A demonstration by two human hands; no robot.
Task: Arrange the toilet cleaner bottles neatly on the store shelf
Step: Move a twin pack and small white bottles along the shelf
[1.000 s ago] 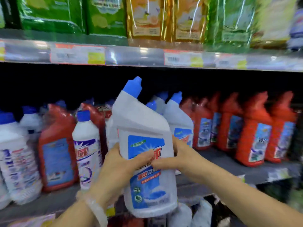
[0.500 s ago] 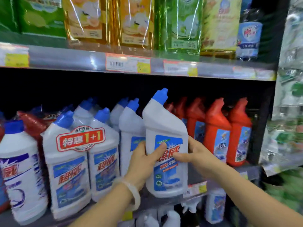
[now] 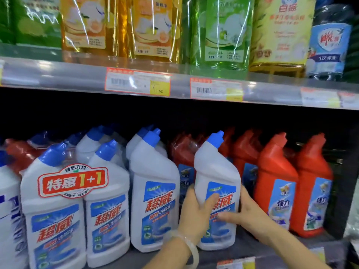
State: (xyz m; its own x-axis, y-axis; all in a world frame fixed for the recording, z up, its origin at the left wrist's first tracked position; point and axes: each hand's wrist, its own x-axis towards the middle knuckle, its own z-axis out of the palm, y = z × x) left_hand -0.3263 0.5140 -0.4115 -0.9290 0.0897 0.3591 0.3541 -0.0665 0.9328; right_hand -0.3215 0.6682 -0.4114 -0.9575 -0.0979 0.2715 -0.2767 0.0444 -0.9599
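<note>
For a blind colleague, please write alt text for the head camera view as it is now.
Both hands, left hand and right hand, hold an upright white toilet cleaner bottle with a blue cap on a store shelf, between white bottles and red bottles. Dish soap refills stand on the shelf above.

We read 超威 in red on the blue label of the white bottle [image 3: 217,189] held at the shelf front, though fingers cover part of it; the same 超威 stands on the white bottle to its left [image 3: 154,193] and on both bottles of the twin pack [image 3: 74,208] further left; the pack's red banner [image 3: 72,181] says 特惠 1+1, with 绿色升级 above it in green; the red bottles on the right [image 3: 277,183] carry 强力 on their labels; on the upper shelf edge a price tag [image 3: 138,83] shows what looks like ¥11.50; above, a yellow pouch [image 3: 285,26] reads 白猫 in red, as far as we can tell; smaller print is too blurred to read.
</note>
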